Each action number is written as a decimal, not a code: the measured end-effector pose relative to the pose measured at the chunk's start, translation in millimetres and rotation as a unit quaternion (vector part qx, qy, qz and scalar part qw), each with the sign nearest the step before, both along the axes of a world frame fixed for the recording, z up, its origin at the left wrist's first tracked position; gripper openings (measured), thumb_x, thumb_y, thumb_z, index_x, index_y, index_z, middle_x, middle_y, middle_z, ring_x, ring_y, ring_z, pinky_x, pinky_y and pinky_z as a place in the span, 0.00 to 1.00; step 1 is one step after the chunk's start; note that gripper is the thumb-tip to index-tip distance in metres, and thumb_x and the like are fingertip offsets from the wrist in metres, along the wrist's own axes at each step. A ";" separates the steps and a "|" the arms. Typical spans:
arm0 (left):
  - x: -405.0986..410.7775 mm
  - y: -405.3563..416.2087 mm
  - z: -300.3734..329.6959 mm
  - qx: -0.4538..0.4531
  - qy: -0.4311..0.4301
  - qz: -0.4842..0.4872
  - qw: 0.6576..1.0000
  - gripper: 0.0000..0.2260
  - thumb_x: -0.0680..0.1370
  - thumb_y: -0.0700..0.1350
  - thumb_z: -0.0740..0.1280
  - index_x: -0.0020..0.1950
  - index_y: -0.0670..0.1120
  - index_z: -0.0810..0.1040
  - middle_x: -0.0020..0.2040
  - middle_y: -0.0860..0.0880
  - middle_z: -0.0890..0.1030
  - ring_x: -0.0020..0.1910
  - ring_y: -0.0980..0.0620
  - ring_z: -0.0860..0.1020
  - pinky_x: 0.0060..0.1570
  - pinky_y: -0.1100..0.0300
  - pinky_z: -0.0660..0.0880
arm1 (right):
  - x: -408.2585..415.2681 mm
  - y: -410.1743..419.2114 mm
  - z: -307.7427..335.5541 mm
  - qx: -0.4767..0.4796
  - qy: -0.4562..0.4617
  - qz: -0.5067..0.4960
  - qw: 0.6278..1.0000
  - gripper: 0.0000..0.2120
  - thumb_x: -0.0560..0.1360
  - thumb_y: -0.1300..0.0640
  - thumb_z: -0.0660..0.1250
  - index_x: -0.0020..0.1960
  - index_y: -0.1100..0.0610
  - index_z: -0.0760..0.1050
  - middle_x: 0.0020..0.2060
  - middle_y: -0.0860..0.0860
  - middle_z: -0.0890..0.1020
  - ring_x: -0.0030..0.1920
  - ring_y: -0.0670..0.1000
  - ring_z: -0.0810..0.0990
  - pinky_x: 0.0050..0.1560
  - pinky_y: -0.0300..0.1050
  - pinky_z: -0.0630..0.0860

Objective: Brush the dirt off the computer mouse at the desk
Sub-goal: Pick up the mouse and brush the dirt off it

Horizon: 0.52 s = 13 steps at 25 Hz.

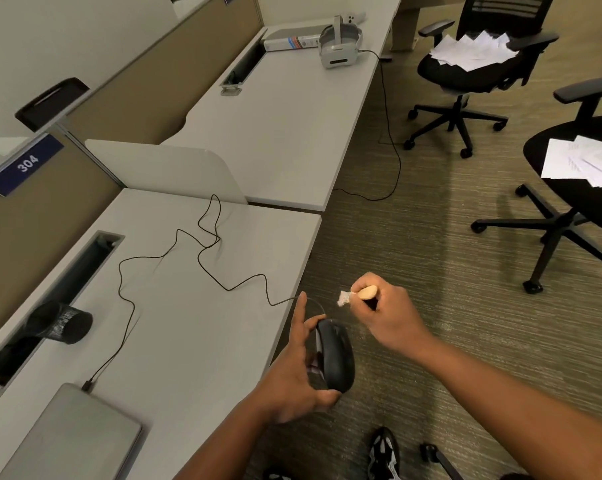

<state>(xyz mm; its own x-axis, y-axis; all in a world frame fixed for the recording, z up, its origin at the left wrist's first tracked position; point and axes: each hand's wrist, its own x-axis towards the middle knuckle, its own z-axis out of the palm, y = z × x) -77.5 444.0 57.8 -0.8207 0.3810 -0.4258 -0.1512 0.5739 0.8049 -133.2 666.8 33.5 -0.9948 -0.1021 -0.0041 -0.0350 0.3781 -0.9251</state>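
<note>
Two bare hands worked just off the edge of the pale grey desk (195,327), above the striped carpet. The left hand (292,375) held the black corded computer mouse (336,356) tipped on its side, thumb under its near end and fingers spread along its left flank, the index finger raised and nearly straight. The right hand (386,310) was curled tight around a small brush with a light wooden handle (367,292), its short white bristles pointing left, a little above the mouse's far end and not touching it. The mouse's thin black cable (202,258) trailed in loose loops across the desk to a closed silver laptop (74,434) at the near edge. A black mesh pen cup (62,323) lay on its side beside the desk's cable slot. A sneaker (384,452) showed on the carpet below the arms.

Farther off, a blue plate reading 304 (24,164) hung on the tan partition. On the next desk sat a white headset (339,46) with its own cable, touching a white binder (292,41). To the right, two black office chairs (472,64) (583,188) carried scattered white papers.
</note>
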 end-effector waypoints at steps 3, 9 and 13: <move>-0.2 -0.1 0.1 0.000 0.006 0.004 1.000 0.68 0.69 0.41 0.83 0.75 0.77 0.28 0.82 0.59 0.58 0.65 0.56 0.81 0.64 0.50 0.82 | -1.8 3.4 5.4 -0.077 -0.051 -0.030 0.995 0.03 0.80 0.58 0.69 0.48 0.50 0.78 0.32 0.55 0.82 0.30 0.55 0.77 0.32 0.55 0.74; 0.3 1.7 -0.5 0.002 0.005 0.002 1.000 0.68 0.69 0.41 0.83 0.75 0.77 0.29 0.81 0.61 0.58 0.64 0.58 0.81 0.64 0.55 0.82 | 1.0 3.7 19.4 -0.130 -0.088 0.000 0.988 0.05 0.77 0.64 0.66 0.44 0.57 0.79 0.32 0.56 0.83 0.32 0.54 0.76 0.34 0.52 0.71; 1.9 1.8 0.0 0.002 0.008 0.002 1.000 0.68 0.68 0.41 0.83 0.75 0.77 0.29 0.82 0.61 0.57 0.68 0.53 0.80 0.67 0.49 0.80 | 3.0 1.1 23.3 -0.057 -0.068 0.032 0.996 0.06 0.78 0.62 0.66 0.43 0.55 0.78 0.33 0.62 0.82 0.26 0.48 0.71 0.28 0.45 0.67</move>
